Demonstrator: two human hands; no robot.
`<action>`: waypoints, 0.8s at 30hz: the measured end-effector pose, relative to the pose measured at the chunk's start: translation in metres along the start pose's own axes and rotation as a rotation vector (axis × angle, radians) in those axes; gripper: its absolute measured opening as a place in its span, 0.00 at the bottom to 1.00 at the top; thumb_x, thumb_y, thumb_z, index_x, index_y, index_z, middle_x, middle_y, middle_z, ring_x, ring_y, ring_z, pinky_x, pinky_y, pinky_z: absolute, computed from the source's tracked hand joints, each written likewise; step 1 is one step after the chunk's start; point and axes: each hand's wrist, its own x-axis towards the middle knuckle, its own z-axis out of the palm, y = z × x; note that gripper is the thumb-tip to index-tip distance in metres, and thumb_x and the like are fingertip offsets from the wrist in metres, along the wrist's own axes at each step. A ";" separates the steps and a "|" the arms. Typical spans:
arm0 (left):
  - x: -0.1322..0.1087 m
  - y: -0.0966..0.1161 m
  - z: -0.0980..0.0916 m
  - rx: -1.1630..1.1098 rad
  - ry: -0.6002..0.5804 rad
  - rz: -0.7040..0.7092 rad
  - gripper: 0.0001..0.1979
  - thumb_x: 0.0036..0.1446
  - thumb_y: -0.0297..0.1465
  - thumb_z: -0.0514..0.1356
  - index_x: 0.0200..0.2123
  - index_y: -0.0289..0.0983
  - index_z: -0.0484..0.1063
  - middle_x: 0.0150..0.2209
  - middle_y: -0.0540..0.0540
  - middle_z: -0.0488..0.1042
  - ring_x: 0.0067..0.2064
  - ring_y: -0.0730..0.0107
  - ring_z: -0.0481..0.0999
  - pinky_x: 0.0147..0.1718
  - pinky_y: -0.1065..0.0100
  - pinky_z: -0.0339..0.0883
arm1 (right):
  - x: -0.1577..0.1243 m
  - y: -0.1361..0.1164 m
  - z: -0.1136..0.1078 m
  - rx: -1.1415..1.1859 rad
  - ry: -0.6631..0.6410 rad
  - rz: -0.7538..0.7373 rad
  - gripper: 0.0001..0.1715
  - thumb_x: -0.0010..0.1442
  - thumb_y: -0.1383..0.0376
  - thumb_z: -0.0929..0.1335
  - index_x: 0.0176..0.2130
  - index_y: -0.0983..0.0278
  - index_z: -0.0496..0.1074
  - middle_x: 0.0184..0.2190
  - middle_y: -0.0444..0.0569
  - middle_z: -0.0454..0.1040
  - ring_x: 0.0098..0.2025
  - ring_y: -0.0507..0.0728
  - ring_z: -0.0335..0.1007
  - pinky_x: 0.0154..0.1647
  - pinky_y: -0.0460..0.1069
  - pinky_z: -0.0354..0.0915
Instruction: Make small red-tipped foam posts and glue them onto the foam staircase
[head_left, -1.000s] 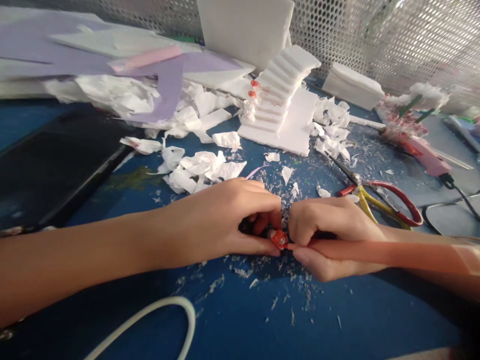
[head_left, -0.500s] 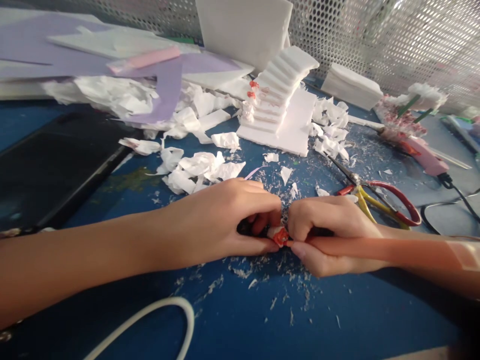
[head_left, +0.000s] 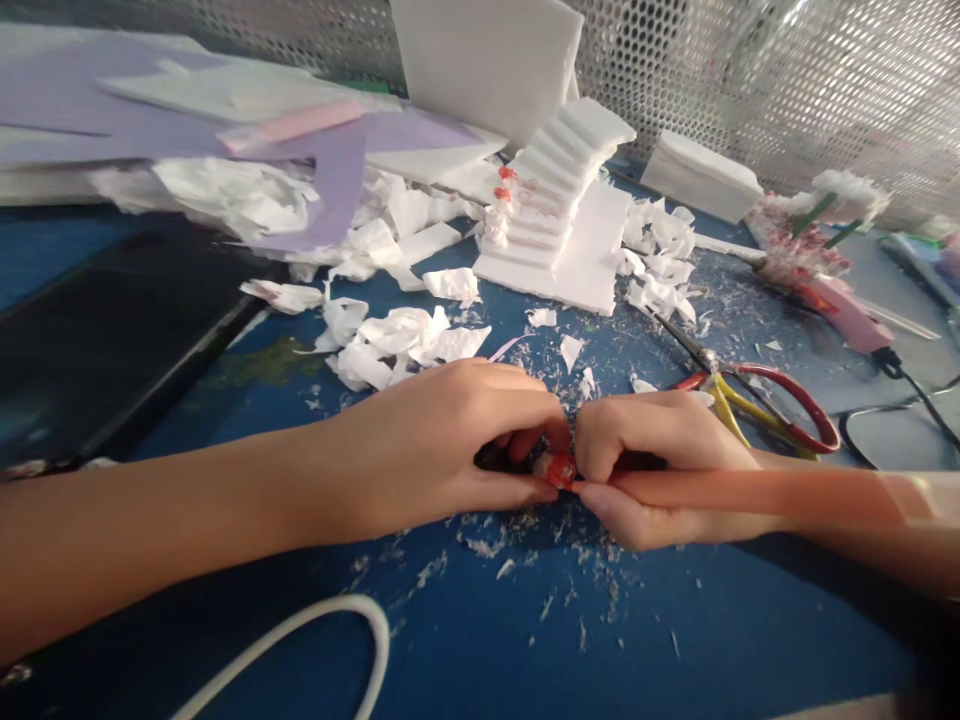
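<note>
My left hand (head_left: 469,435) is closed, with thumb and fingers pinching a small crumpled piece (head_left: 559,469) coloured red with some whitish parts. My right hand (head_left: 667,460) grips an orange felt-tip marker (head_left: 810,497), its barrel lying back along the forearm. The marker's tip meets the right edge of the red piece. Part of the piece is hidden by the left fingers. Just behind my right hand lie scissors (head_left: 724,385) with red and yellow handles.
White paper scraps (head_left: 397,340) and fine shavings litter the blue table (head_left: 675,640). Behind stands a stepped white foam model (head_left: 559,190) with red bits. A black tablet-like slab (head_left: 135,320) lies left, a white cable (head_left: 360,610) in front, and a pink glue gun (head_left: 847,310) at right.
The small piece has turned slightly between my left fingers, and more red and less white shows on it. Both hands keep nearly the same place.
</note>
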 end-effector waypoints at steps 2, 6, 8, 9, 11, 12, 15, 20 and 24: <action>-0.001 0.000 0.000 -0.002 0.004 -0.002 0.09 0.52 0.34 0.61 0.25 0.37 0.65 0.24 0.53 0.65 0.26 0.75 0.62 0.26 0.72 0.55 | 0.000 0.000 0.001 -0.029 0.011 0.007 0.10 0.51 0.72 0.66 0.24 0.65 0.59 0.20 0.37 0.59 0.22 0.43 0.53 0.22 0.39 0.55; -0.002 0.000 -0.001 -0.029 0.012 -0.009 0.06 0.53 0.36 0.60 0.33 0.40 0.71 0.28 0.52 0.66 0.29 0.74 0.65 0.27 0.72 0.57 | -0.001 -0.006 0.001 0.032 0.097 0.029 0.10 0.52 0.71 0.65 0.23 0.64 0.57 0.19 0.38 0.60 0.20 0.43 0.54 0.21 0.40 0.55; -0.002 -0.001 -0.001 -0.026 0.007 0.005 0.07 0.55 0.35 0.58 0.35 0.42 0.73 0.31 0.51 0.66 0.30 0.74 0.66 0.28 0.73 0.58 | -0.001 -0.010 -0.005 0.038 0.110 0.044 0.11 0.55 0.69 0.64 0.24 0.64 0.57 0.18 0.38 0.60 0.20 0.44 0.56 0.21 0.41 0.56; -0.003 -0.001 0.000 -0.024 0.006 0.012 0.06 0.56 0.35 0.58 0.35 0.42 0.73 0.32 0.50 0.67 0.31 0.74 0.67 0.29 0.73 0.59 | 0.000 -0.011 -0.010 0.011 0.102 0.054 0.11 0.56 0.67 0.64 0.24 0.64 0.57 0.18 0.38 0.60 0.20 0.44 0.56 0.21 0.41 0.56; -0.003 -0.001 0.000 -0.023 0.011 0.020 0.07 0.56 0.34 0.57 0.35 0.41 0.74 0.33 0.50 0.67 0.31 0.74 0.67 0.30 0.73 0.60 | 0.002 -0.012 -0.023 -0.126 0.053 0.060 0.12 0.58 0.64 0.64 0.26 0.64 0.58 0.18 0.38 0.60 0.19 0.43 0.54 0.19 0.40 0.54; -0.003 0.000 0.000 -0.027 0.016 0.013 0.07 0.56 0.33 0.57 0.35 0.40 0.73 0.34 0.49 0.67 0.31 0.75 0.68 0.31 0.73 0.60 | 0.003 -0.011 -0.031 -0.250 0.015 0.048 0.12 0.59 0.63 0.65 0.27 0.65 0.59 0.19 0.37 0.60 0.19 0.43 0.54 0.19 0.40 0.52; -0.004 0.005 -0.001 -0.071 0.021 -0.023 0.06 0.56 0.32 0.56 0.36 0.39 0.71 0.34 0.49 0.68 0.30 0.76 0.67 0.30 0.73 0.61 | 0.004 -0.001 -0.052 -0.838 -0.063 -0.069 0.13 0.60 0.59 0.63 0.28 0.65 0.62 0.19 0.39 0.60 0.21 0.45 0.53 0.21 0.44 0.50; -0.004 0.015 -0.006 -0.159 0.052 -0.061 0.08 0.55 0.35 0.55 0.32 0.37 0.68 0.29 0.50 0.67 0.27 0.76 0.65 0.27 0.73 0.62 | 0.006 0.017 -0.061 -1.477 -0.143 -0.208 0.13 0.62 0.72 0.59 0.28 0.66 0.64 0.23 0.44 0.65 0.25 0.50 0.55 0.25 0.47 0.49; -0.003 0.017 -0.011 -0.265 0.071 -0.114 0.11 0.56 0.38 0.54 0.32 0.36 0.67 0.29 0.50 0.68 0.28 0.75 0.66 0.28 0.73 0.62 | 0.008 0.012 -0.060 -1.451 -0.220 -0.085 0.10 0.61 0.75 0.59 0.38 0.66 0.67 0.29 0.47 0.68 0.29 0.51 0.61 0.27 0.47 0.52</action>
